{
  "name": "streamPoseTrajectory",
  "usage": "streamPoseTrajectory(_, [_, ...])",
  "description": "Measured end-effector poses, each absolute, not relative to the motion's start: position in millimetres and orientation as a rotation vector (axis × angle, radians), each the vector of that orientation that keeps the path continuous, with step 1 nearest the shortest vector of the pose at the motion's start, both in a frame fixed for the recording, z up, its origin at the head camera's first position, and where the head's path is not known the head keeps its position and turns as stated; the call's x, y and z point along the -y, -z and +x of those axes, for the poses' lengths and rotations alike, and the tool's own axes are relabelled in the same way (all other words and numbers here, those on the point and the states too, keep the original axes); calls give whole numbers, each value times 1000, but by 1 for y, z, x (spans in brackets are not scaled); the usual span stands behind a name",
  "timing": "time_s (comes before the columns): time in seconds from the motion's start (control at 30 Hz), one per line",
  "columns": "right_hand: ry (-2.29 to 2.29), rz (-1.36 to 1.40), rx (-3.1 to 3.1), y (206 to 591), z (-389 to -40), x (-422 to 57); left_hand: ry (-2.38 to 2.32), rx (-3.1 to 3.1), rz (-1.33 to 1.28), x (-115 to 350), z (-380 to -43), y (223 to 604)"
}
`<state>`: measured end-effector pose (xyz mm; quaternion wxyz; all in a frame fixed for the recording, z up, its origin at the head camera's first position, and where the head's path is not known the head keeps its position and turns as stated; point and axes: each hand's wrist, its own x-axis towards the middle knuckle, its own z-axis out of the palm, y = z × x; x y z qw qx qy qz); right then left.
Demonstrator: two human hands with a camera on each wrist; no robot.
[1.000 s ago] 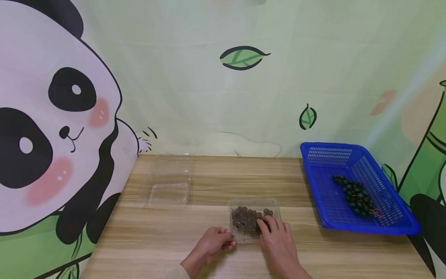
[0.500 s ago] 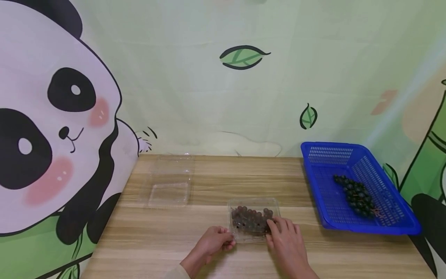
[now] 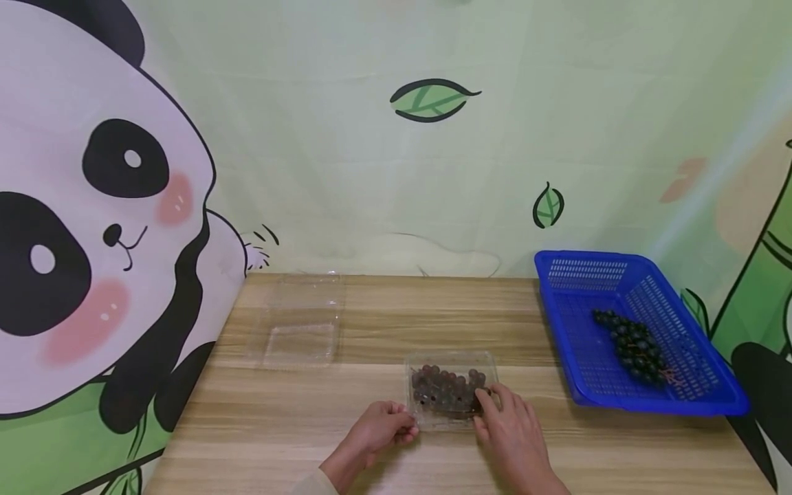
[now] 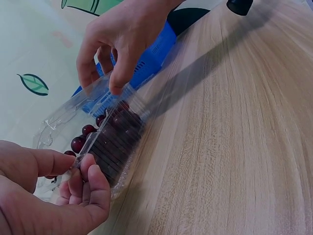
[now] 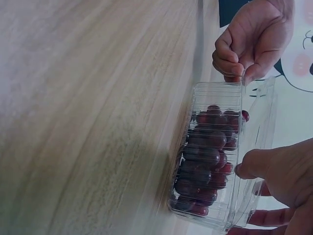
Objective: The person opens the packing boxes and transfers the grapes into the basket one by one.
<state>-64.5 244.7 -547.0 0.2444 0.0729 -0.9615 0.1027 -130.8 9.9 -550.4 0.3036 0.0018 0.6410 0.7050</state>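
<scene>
A clear plastic fruit box (image 3: pixel 427 423) holding a bunch of dark red grapes (image 3: pixel 442 388) sits at the front middle of the table. My left hand (image 3: pixel 386 424) pinches its near left corner between thumb and fingers, as the left wrist view shows. At the near right corner is my right hand (image 3: pixel 513 430). Its thumb (image 5: pixel 252 164) lies at the near rim while the other fingers bend over the right end of the box. Through the ribbed wall the right wrist view shows the grapes (image 5: pixel 205 156) filling much of the box.
A blue plastic basket (image 3: pixel 566 357) stands at the right of the wooden table (image 3: pixel 346 392), with a bunch of black grapes (image 3: pixel 634 347) inside. Another clear plastic box (image 3: pixel 301 344) lies at the back left. A cloth wall (image 3: pixel 346 172) printed with a panda rises behind.
My right hand has moved from over the grapes to the right, to the near right corner of the box. My left hand has kept its hold.
</scene>
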Motion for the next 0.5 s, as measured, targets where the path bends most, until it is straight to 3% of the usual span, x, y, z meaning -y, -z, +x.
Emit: streamPoseTrajectory(0.5, [-262, 243, 2597, 549, -69, -242, -1835, -1706, 14, -12, -131, 553])
